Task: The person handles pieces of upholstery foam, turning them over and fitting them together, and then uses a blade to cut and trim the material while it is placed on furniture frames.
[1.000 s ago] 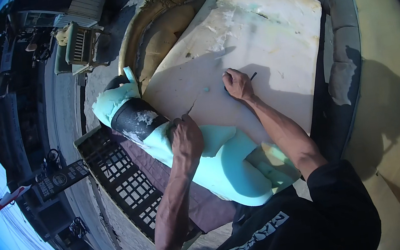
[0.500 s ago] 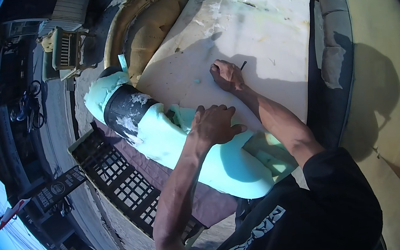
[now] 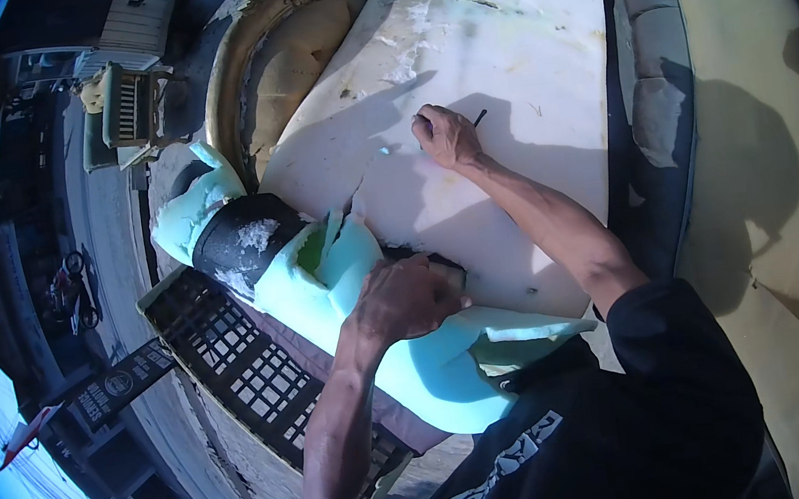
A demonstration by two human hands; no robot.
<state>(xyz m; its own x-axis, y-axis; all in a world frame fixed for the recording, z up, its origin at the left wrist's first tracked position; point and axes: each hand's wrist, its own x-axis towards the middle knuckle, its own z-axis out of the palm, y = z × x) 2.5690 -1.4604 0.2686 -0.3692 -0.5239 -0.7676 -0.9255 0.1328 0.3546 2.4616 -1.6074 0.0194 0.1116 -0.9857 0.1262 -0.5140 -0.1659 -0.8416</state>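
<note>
Head view: apparently working teal foam beside white slab with curled left hand, grasp unclear, and right hand clenched on dark rod; likely needs steady hold next.

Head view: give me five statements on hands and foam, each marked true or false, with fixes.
1. The left hand is at the mint-green foam. True.
2. The right hand lies flat with fingers spread. False: its fingers are curled, and a thin dark rod juts out beside it.
3. The right hand is over the whitish foam slab. True.
4. The black lattice panel is right of the whitish foam slab. False: it is to the left.
5. A black band crosses the mint-green foam. True.
</note>
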